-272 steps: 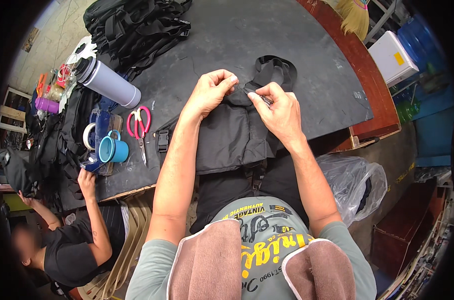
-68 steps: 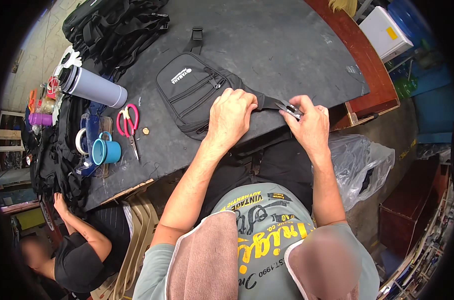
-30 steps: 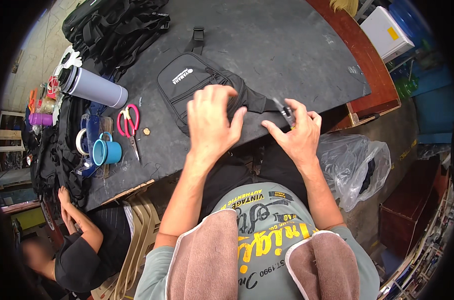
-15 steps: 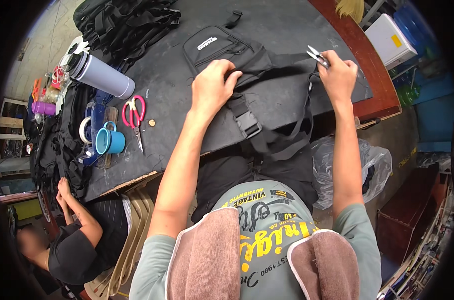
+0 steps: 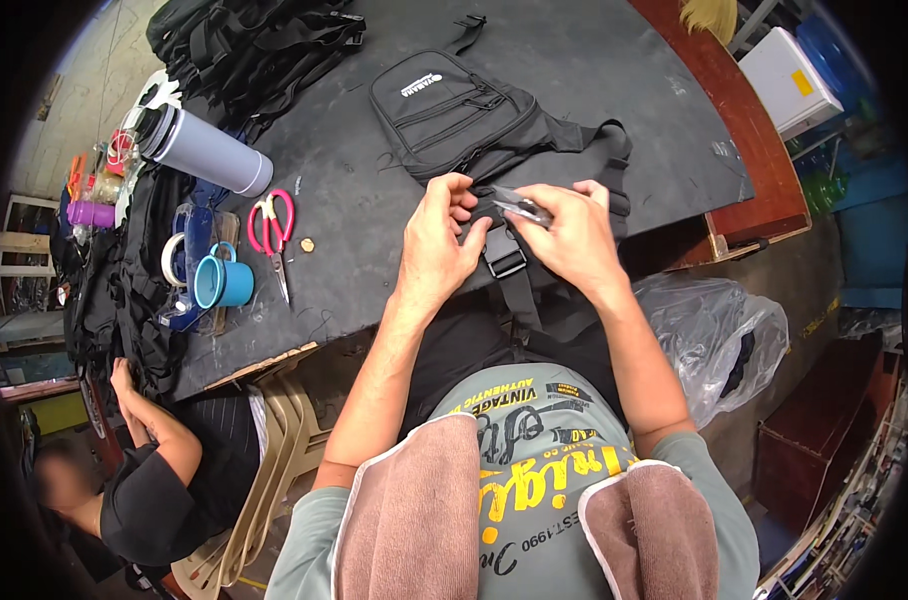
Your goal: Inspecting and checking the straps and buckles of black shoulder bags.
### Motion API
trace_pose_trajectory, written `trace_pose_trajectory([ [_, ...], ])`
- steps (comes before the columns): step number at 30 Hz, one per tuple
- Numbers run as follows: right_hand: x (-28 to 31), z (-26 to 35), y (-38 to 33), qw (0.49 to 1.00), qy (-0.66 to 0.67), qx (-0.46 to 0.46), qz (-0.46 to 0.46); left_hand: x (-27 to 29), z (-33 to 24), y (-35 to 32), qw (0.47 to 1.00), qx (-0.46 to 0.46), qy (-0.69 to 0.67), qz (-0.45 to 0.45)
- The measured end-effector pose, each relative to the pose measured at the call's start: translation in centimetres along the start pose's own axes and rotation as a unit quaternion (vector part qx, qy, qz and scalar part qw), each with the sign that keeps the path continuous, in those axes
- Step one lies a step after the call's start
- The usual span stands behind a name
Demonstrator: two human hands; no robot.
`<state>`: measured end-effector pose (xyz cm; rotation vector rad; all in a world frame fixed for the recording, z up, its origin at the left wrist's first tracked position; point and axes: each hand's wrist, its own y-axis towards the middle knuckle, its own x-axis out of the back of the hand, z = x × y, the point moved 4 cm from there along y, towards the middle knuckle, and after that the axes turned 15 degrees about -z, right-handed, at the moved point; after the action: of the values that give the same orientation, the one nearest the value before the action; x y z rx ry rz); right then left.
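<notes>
A black sling bag point(image 5: 444, 110) lies on the dark table, its zipped front facing up. My right hand point(image 5: 574, 230) is closed round small metal thread snips point(image 5: 522, 205), their blades blurred and pointing left over the bag's lower edge. Close beside them is my left hand point(image 5: 439, 240), its fingers loosely curled and the thumb held apart, with nothing visible in its grasp. Below and between my hands a black buckle point(image 5: 505, 255) hangs on webbing near the table edge. Folds of black strap point(image 5: 606, 150) lie beyond my right hand.
Pink-handled scissors point(image 5: 271, 235), a blue mug point(image 5: 224, 278) and a grey-blue bottle point(image 5: 214, 150) stand or lie at left. More black bags point(image 5: 244, 50) are heaped at the back left. A person point(image 5: 169, 470) sits at lower left. A plastic bag point(image 5: 719, 335) lies right of my legs.
My right hand has come in leftward and nearer with the snips, from the strap to the bag's lower edge. My left hand has slid off the bag's front toward me.
</notes>
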<state>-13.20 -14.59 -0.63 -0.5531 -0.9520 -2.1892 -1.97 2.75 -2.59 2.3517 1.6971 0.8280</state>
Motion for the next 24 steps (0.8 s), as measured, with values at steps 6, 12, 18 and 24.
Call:
trace_pose_trajectory([
  [6,-1.8,-0.7,1.1,0.995,-0.046,-0.036,0.083,0.4,0.1,0.2,1.0,-0.002,-0.002,0.018],
  [12,-0.7,-0.5,0.5,0.959,0.158,-0.177,0.153,-0.3,-0.5,0.6,0.998,-0.029,0.058,0.013],
  [18,0.3,0.7,-0.2,0.968,0.188,-0.144,0.077,-0.5,0.0,-0.4,0.997,-0.054,0.023,-0.044],
  [24,3.1,-0.7,0.5,0.999,-0.005,0.046,0.014,0.4,0.6,-1.3,0.999,-0.037,-0.035,-0.014],
])
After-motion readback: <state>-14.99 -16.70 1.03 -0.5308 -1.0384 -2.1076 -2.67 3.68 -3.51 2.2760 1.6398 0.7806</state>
